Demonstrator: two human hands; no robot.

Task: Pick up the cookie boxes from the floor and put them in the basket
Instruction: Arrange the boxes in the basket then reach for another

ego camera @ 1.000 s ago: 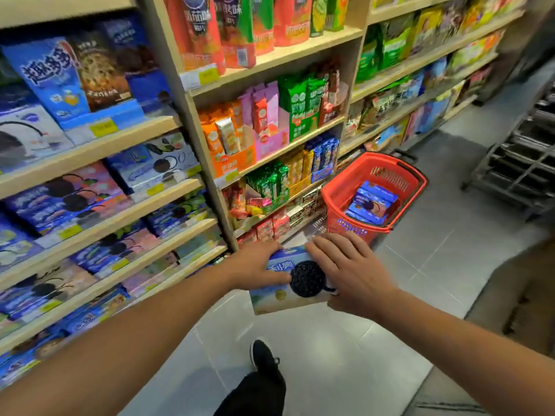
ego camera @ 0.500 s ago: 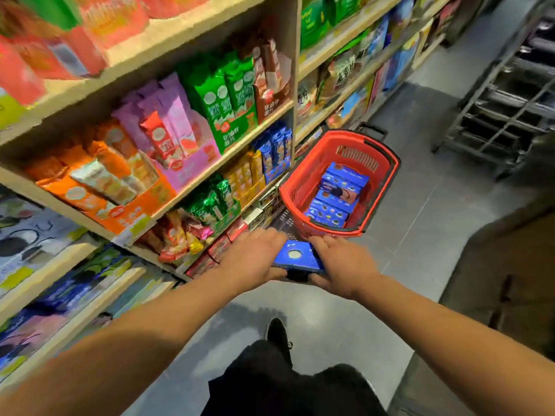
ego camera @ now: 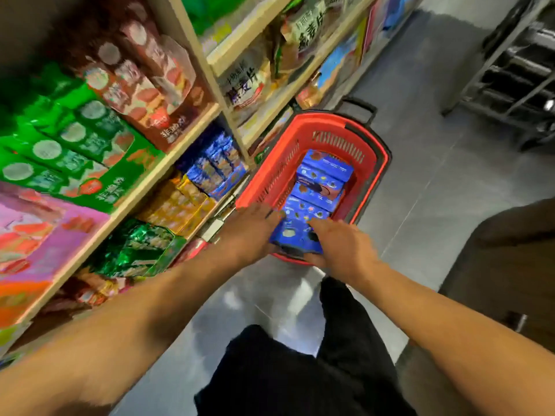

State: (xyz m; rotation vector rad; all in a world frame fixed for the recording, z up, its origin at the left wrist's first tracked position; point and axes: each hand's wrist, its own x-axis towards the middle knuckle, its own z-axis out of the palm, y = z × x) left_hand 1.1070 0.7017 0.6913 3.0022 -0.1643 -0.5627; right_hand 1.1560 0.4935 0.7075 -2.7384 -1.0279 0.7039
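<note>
A blue cookie box (ego camera: 295,232) is held flat between both hands over the near rim of the red basket (ego camera: 368,145). My left hand (ego camera: 250,232) grips its left side and my right hand (ego camera: 339,246) grips its right side, fingers over the top. Inside the basket lie several more blue cookie boxes (ego camera: 322,178), stacked in a row. The basket stands on the grey floor against the foot of the shelving. The picture is blurred by motion.
Wooden shelves (ego camera: 141,187) packed with snack packets run along the left. A black metal rack (ego camera: 516,73) stands at the far right. A dark brown object (ego camera: 504,265) is at the right edge. My dark trouser legs (ego camera: 300,370) fill the lower middle.
I have moved forward to the basket. Both hands carried the box from above the floor to over the basket's near rim, and the box now lies flatter.
</note>
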